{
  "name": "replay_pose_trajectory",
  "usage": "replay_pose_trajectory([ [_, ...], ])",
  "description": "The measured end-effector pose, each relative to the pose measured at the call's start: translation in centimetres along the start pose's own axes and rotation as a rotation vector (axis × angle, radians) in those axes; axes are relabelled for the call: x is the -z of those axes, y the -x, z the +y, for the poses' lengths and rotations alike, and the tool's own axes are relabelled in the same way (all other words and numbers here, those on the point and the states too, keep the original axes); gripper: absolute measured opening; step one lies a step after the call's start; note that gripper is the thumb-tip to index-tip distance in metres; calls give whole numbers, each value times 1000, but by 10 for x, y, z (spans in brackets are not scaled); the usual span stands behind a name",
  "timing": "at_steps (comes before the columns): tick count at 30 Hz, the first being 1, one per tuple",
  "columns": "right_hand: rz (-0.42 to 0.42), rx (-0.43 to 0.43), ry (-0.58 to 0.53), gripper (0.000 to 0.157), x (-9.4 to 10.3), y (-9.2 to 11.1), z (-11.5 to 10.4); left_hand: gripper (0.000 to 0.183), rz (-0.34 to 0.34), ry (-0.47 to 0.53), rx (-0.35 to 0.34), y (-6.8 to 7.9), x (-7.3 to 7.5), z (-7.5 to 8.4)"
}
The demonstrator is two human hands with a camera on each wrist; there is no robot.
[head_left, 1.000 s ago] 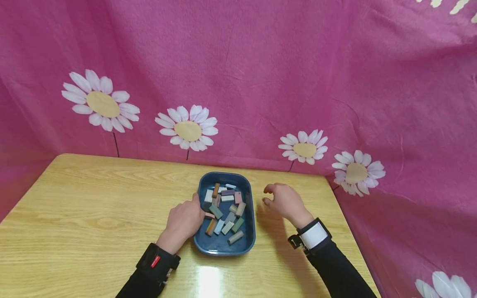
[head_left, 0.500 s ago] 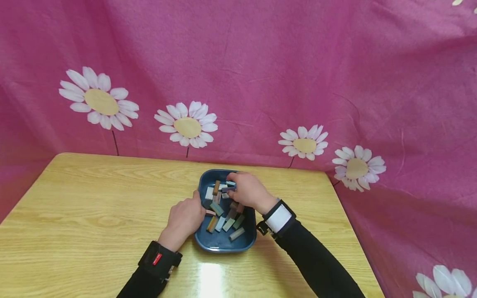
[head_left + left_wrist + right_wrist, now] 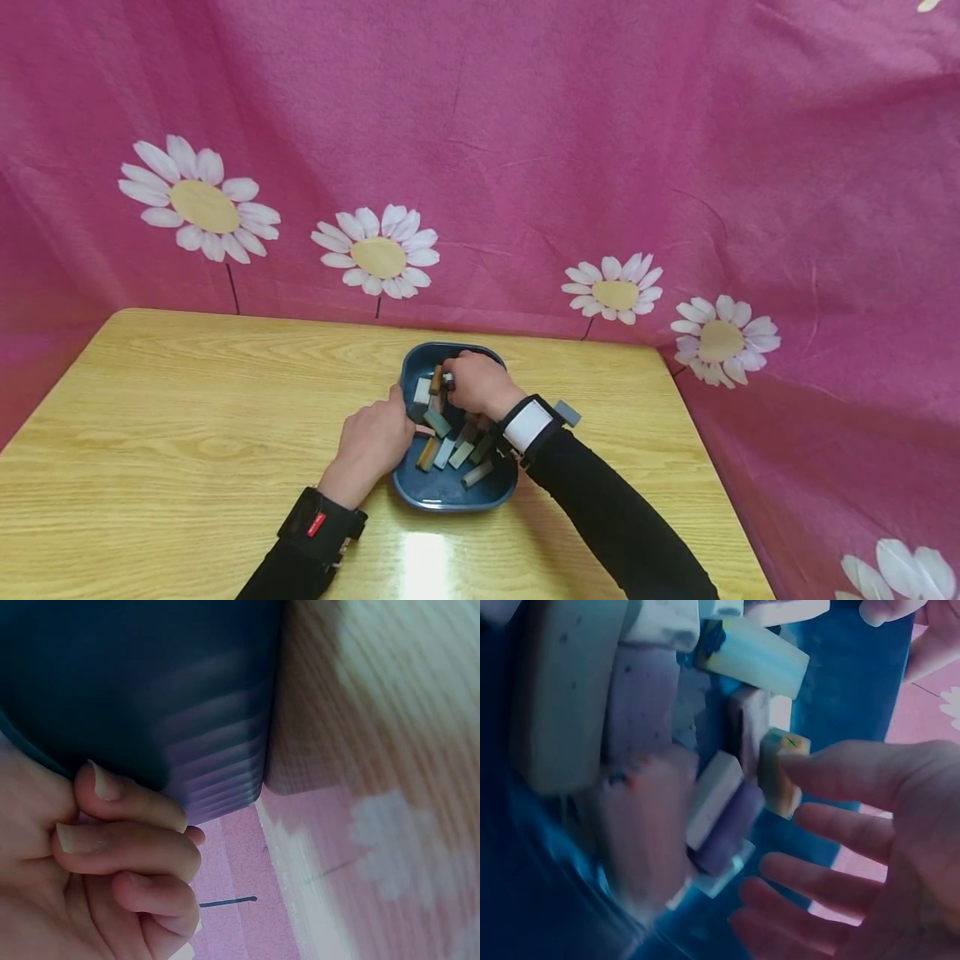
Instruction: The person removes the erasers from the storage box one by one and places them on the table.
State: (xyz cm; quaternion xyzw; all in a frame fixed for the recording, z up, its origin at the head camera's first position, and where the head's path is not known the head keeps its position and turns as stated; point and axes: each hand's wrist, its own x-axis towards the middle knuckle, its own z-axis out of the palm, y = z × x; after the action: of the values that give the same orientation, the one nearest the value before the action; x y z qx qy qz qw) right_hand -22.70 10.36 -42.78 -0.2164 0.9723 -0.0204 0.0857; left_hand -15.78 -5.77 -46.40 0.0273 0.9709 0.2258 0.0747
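A blue tray (image 3: 453, 505) holds several small rectangular blocks in muted colours. My left hand (image 3: 372, 442) grips the tray's left side in the head view; in the left wrist view its fingers (image 3: 139, 844) curl against the outer wall. My right hand (image 3: 483, 385) is inside the tray at its far end, over the blocks. In the right wrist view its fingers (image 3: 832, 889) are spread and loosely bent, with the thumb overlapping an orange-brown block (image 3: 774, 787). Beside that block lie a purple block (image 3: 727, 829) and a large pinkish block (image 3: 645, 832).
One grey-blue block (image 3: 567, 412) lies on the wooden table (image 3: 187, 417), just right of my right wrist. A pink curtain (image 3: 495, 167) with white daisies hangs behind the table's far edge. Bands with cameras are on both wrists.
My right hand has moved left from the table beside the tray into it, then further left over the blocks. The grey-blue block on the table has come into view. My left hand stays put.
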Motion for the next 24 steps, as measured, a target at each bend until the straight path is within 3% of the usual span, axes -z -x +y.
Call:
replay_pose_trajectory([
  [16,106,57,-56,17,-18,-20,-3,56,4,-6,-10,0,1,-1],
  [24,105,75,-85,23,-18,-22,-1,57,1,-5,-17,1,2,-1],
])
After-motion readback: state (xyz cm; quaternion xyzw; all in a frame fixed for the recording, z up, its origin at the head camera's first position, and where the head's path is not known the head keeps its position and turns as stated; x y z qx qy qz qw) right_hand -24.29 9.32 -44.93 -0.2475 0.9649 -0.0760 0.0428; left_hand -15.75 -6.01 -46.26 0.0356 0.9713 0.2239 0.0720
